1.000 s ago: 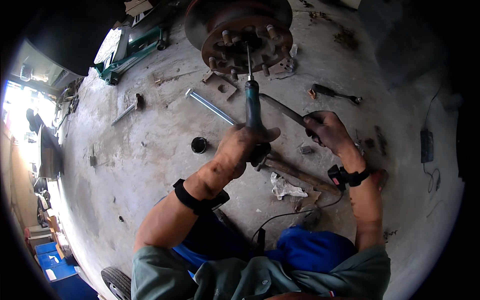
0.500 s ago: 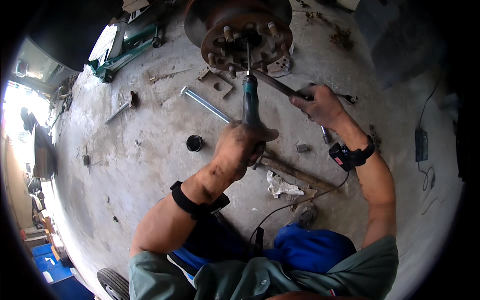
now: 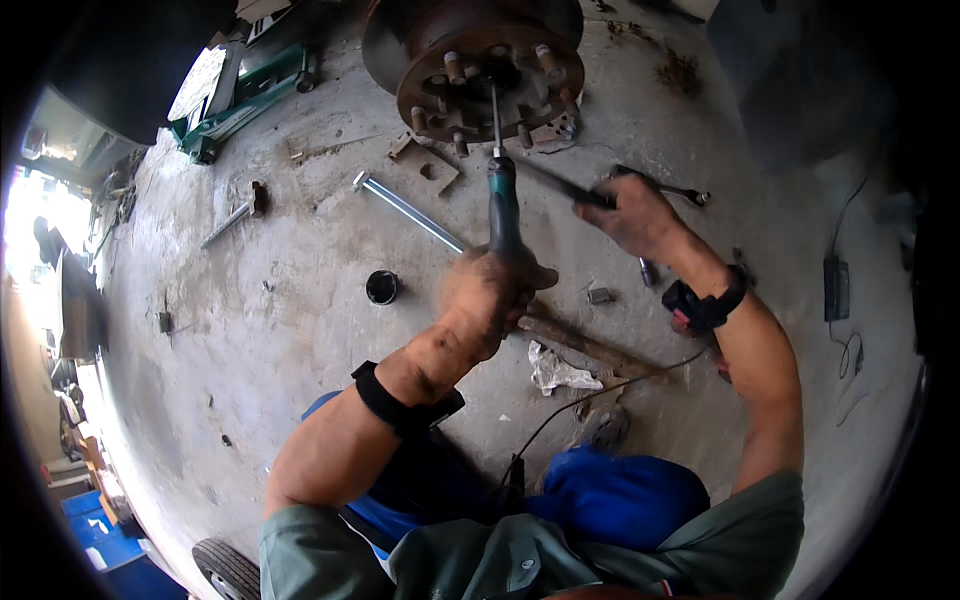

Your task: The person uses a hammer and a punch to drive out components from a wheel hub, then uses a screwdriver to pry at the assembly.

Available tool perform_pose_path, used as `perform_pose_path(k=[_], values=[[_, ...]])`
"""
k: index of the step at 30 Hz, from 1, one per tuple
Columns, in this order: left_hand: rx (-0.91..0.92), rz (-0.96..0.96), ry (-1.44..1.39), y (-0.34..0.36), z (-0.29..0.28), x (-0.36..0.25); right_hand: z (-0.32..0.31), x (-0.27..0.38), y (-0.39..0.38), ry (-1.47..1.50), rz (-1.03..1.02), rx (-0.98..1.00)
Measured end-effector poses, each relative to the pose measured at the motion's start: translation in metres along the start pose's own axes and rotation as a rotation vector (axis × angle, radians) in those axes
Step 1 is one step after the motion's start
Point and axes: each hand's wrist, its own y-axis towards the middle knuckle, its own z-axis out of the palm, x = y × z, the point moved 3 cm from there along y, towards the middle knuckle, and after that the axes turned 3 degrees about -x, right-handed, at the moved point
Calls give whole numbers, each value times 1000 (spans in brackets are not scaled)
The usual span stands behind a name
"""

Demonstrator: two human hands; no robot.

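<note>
Closed around the black-and-green handle of a screwdriver point(image 3: 504, 205) is my left hand point(image 3: 488, 285). Its long shank points away from me, and its tip reaches the centre of a rusty wheel hub point(image 3: 440, 96) with several studs, attached to a drum. My right hand point(image 3: 645, 222) grips a dark flat bar point(image 3: 560, 185), blurred by motion. The bar's far end is close to the screwdriver's collar; I cannot tell whether they touch.
On the concrete floor lie a silver bar point(image 3: 410, 212), a perforated metal plate point(image 3: 424, 168), a hammer point(image 3: 236, 216), a black cup point(image 3: 382, 287), a wooden handle point(image 3: 575, 342) and a crumpled rag point(image 3: 560, 370). A green floor jack point(image 3: 245, 105) stands at the far left. A cable point(image 3: 570, 405) crosses near my knees.
My right hand and the bar have shifted slightly, and the bar is now smeared by motion. The left hand still holds the screwdriver at the hub. The whole view has moved a little.
</note>
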Motion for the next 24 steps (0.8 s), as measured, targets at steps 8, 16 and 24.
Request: perform_pose_path(k=[8, 16, 24], values=[[16, 22, -22, 0, -8, -1, -24, 34, -3, 68, 7, -66], [-47, 23, 10, 1, -6, -3, -25, 40, -7, 142, 34, 18], [0, 1, 61, 1, -4, -3, 11, -7, -7, -34, 30, 91]])
